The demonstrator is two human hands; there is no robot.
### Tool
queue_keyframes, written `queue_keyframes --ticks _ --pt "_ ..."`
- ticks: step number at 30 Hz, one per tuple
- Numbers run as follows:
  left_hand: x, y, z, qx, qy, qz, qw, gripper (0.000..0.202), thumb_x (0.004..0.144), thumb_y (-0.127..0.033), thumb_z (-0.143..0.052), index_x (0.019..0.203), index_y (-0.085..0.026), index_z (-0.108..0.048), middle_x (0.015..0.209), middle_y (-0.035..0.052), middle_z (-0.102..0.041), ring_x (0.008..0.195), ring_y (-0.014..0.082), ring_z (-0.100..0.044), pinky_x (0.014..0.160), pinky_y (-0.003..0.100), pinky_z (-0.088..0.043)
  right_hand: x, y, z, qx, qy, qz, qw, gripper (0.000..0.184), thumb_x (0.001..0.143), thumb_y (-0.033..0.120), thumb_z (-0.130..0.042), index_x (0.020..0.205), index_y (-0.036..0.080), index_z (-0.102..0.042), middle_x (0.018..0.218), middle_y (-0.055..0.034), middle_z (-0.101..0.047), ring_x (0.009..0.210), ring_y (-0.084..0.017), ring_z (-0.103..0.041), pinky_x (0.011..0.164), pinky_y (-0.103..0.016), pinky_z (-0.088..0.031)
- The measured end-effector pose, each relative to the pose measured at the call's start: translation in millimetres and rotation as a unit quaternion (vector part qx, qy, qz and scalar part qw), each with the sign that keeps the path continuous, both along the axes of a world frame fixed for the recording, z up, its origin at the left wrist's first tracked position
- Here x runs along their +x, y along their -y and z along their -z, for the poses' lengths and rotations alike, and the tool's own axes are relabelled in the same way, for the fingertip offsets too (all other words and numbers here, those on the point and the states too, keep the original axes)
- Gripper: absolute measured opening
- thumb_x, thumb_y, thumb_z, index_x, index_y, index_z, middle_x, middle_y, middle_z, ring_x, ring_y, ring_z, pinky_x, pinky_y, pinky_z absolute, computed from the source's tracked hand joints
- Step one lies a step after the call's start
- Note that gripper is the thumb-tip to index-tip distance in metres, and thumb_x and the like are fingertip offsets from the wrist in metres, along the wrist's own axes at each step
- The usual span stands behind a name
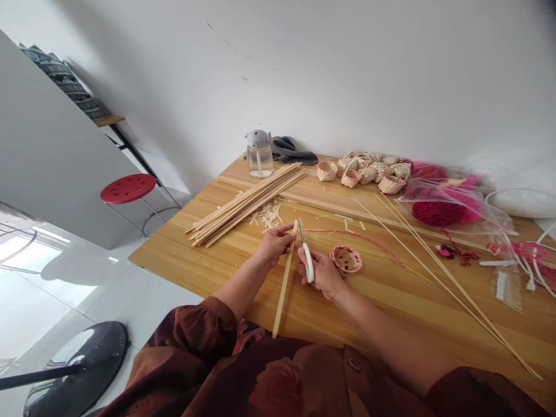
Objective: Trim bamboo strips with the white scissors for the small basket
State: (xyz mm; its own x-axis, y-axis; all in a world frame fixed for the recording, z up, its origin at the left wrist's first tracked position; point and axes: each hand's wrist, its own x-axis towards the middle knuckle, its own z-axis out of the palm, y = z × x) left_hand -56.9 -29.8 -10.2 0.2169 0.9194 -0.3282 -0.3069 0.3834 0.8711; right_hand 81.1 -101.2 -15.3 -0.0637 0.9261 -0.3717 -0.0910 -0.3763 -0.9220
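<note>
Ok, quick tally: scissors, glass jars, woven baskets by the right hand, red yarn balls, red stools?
White-handled scissors: 1
Glass jar: 1
Woven basket by the right hand: 1
Red yarn ball: 1
Red stool: 1
Total: 5

**Our wooden table [391, 301], spread with weaving supplies**
Just right of our fingers [284, 233] sits a small woven basket [346, 259]; beyond them lie a bundle of bamboo strips [243, 202], a glass jar [259, 155], more baskets [369, 174] and, farther right, red yarn in a plastic bag [441, 213].
</note>
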Motion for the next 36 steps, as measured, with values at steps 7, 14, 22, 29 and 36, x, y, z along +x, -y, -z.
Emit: queue_keyframes --ticks 7,14,22,29,36 --pt "2 6 -9.5 0.032 -0.014 0.002 0.999 0.055 0.065 -0.032 -0.087 0.114 -0.014 -0.073 0.061 -0.0015 -0.061 0.049 0.0073 -0.057 0.045 0.017 -0.039 6 9 0.6 -0.006 -0.021 -0.014 1.0 0.05 0.075 0.065 -0.071 0.078 0.017 -0.054 0.054 0.0021 -0.058 0.037 -0.009 -0.053 0.028 -0.014 -0.019" --pt "2 4 -10.3 0.031 -0.016 -0.024 0.999 0.05 0.062 -0.03 -0.087 0.107 -0.012 -0.077 0.066 0.0051 -0.07 0.05 0.006 -0.052 0.049 0.018 -0.039 4 11 -2.1 0.008 -0.005 -0.021 1.0 0.055 0.075 0.07 -0.068 0.078 0.017 -0.055 0.055 0.0016 -0.06 0.036 -0.008 -0.051 0.03 -0.017 -0.024" --pt "5 3 -8.9 0.039 -0.006 -0.043 0.998 0.062 0.054 -0.028 -0.089 0.112 -0.012 -0.075 0.067 -0.0007 -0.066 0.044 0.0023 -0.045 0.047 0.019 -0.038 -2 3 6.8 0.027 0.014 -0.026 0.999 0.05 0.077 0.066 -0.069 0.079 0.018 -0.054 0.053 0.0035 -0.059 0.038 -0.01 -0.053 0.034 -0.019 -0.029" --pt "5 2 -5.2 0.032 0.003 -0.06 0.998 0.063 0.055 -0.025 -0.088 0.114 -0.01 -0.074 0.065 -0.0029 -0.064 0.043 0.0022 -0.047 0.047 0.019 -0.041 -1 0 12.9 0.046 0.024 -0.036 0.998 0.048 0.078 0.064 -0.069 0.079 0.018 -0.055 0.055 0.0043 -0.059 0.039 -0.011 -0.054 0.039 -0.022 -0.034" --pt "5 4 -3.2 0.027 0.004 -0.059 0.998 0.063 0.055 -0.026 -0.089 0.115 -0.01 -0.073 0.065 -0.0036 -0.064 0.042 0.0022 -0.047 0.047 0.02 -0.042 0 0 15.8 0.05 0.032 -0.041 0.997 0.048 0.079 0.065 -0.068 0.079 0.019 -0.055 0.055 0.0037 -0.06 0.04 -0.012 -0.054 0.04 -0.022 -0.036"
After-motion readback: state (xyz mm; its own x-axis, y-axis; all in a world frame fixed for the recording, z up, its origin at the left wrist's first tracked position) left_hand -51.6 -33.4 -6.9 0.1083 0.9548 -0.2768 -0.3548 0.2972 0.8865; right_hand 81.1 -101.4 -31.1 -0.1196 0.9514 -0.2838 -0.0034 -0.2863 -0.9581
